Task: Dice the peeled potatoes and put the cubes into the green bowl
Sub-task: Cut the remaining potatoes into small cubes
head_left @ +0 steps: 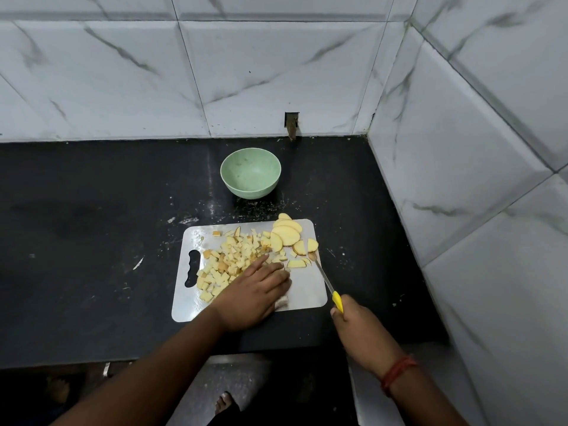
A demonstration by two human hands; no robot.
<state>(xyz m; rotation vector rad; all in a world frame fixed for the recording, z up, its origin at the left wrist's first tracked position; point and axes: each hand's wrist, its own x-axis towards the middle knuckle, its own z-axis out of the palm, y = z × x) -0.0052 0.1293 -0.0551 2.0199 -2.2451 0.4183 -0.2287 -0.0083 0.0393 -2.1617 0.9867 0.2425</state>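
Observation:
A steel cutting board [307, 295] lies on the black counter. A heap of potato cubes [226, 261] covers its left half, and several potato slices [287, 234] lie at its far right corner. My left hand [253, 292] rests flat on the board, fingers straight, against the right side of the cubes. My right hand [356, 322] grips the yellow handle of a knife [325, 279], whose tip lies among small cut pieces by the board's right edge. The green bowl [250, 173] stands beyond the board with nothing in it.
The black counter [92, 241] ends in white tiled walls at the back and on the right. Its front edge runs just below the board. A small dark notch [292, 124] sits in the back wall behind the bowl. A bare foot [226, 402] shows on the floor below.

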